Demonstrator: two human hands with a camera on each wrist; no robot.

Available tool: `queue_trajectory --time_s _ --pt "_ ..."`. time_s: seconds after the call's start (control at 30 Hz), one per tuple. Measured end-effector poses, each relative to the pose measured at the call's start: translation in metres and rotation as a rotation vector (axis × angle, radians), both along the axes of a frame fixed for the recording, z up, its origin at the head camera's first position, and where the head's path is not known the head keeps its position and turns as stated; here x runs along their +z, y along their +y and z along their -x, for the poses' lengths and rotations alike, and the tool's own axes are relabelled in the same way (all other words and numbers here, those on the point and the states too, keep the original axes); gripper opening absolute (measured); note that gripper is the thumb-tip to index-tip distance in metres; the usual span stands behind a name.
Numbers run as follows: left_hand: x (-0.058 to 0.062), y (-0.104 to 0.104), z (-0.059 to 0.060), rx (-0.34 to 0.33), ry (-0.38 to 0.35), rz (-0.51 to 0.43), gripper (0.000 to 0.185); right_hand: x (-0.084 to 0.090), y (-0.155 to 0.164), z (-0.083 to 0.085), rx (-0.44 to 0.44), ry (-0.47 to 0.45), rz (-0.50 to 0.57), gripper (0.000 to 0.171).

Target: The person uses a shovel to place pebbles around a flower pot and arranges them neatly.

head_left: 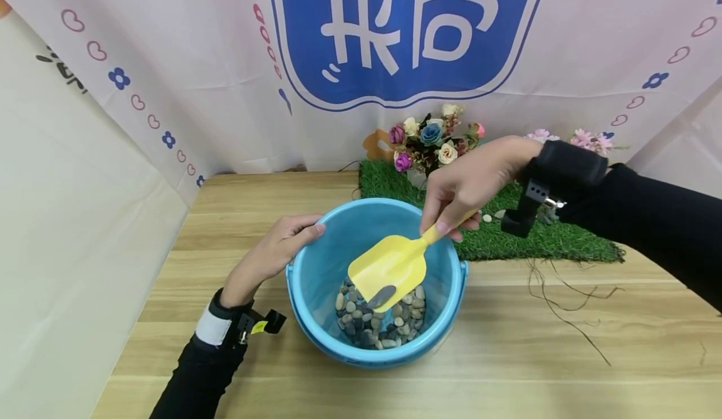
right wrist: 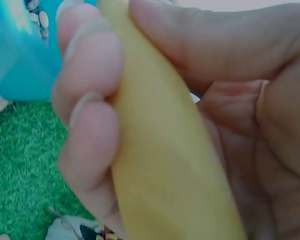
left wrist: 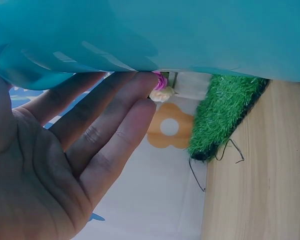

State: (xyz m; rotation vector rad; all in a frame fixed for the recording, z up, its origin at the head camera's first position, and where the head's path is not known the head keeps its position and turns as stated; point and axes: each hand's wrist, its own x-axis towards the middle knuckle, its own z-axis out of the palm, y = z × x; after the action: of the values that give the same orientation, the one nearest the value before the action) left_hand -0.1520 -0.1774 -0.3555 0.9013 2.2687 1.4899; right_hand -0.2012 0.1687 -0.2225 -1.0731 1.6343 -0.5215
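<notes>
head view: the right hand (head_left: pixel 470 181) grips a yellow scoop (head_left: pixel 392 265) by its handle, blade tilted over pebbles (head_left: pixel 380 322) inside a blue bucket (head_left: pixel 316 268) on the wooden table (head_left: pixel 507 356). the left hand (head_left: pixel 284 243) rests flat, fingers straight, against the bucket's outer rim.

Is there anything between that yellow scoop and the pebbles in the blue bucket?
Nothing visible. The right hand grips the yellow scoop by its handle, the blade tilted down inside the blue bucket, one dark stone on its tip just above the pebbles. The left hand rests against the bucket's rim.
</notes>
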Motion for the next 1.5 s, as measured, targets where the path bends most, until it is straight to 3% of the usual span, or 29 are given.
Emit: queue_trajectory --time_s 0.47,0.7,0.93,1.27,1.5 --pt "-0.001 0.000 -0.001 0.000 0.023 0.010 0.036 0.000 0.043 0.001 -0.113 0.063 0.102 0.028" --pt "-0.002 0.000 0.000 -0.002 0.023 0.004 0.035 -0.007 0.067 -0.004 -0.236 0.115 0.082 0.026" --pt "-0.001 0.000 0.000 -0.008 0.004 -0.008 0.036 -0.014 0.099 -0.006 -0.384 0.110 0.056 0.029" --pt "-0.001 -0.002 -0.002 -0.005 -0.045 -0.009 0.038 -0.041 0.147 0.001 -0.469 0.092 0.085 0.033" --pt "0.000 -0.001 -0.001 -0.003 -0.024 0.006 0.037 -0.075 0.170 0.001 -0.550 0.101 0.122 0.032"
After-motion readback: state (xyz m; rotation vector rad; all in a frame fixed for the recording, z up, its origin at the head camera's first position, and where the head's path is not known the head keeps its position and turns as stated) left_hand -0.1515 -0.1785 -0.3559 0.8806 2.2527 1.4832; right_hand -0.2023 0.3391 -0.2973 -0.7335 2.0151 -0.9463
